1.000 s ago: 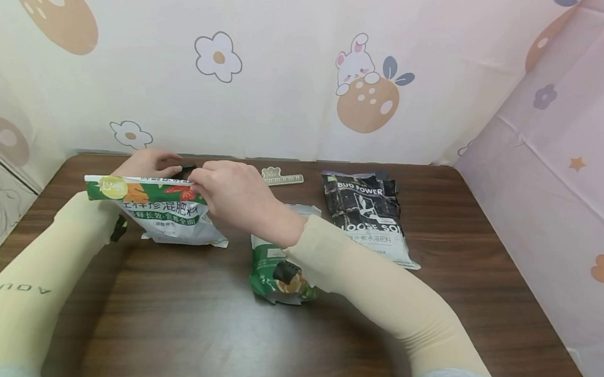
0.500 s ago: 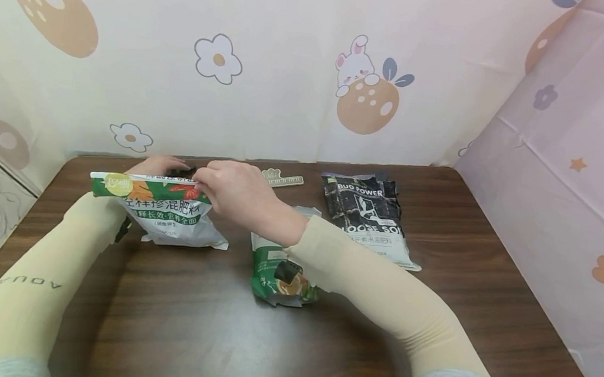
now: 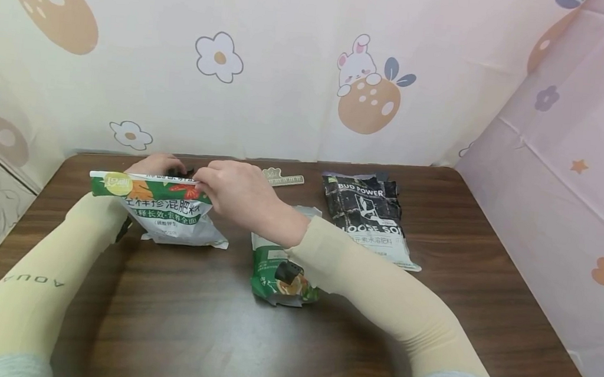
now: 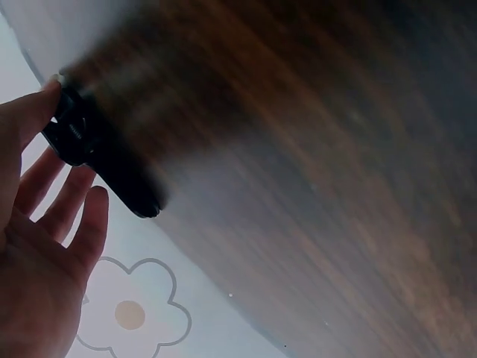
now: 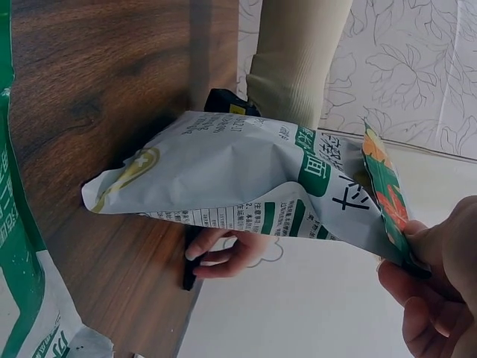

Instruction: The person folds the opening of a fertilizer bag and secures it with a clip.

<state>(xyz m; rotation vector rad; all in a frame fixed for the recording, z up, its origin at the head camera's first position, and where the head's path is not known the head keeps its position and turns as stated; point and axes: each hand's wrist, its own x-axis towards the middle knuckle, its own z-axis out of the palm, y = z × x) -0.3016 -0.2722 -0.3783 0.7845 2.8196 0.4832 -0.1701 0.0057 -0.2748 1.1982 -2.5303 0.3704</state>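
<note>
Black clip (image 4: 115,168) (prob.) sits in L fingers (image 4: 71,200).

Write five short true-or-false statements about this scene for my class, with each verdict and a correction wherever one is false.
1. The right hand pinches the top edge of a white and green bag. True.
2. The left hand is empty. False: it holds a black object.
3. A second green bag lies partly behind the right forearm in the head view. True.
4. The black bag stands upright. False: it lies on the table.
5. The table is brown. True.
</note>
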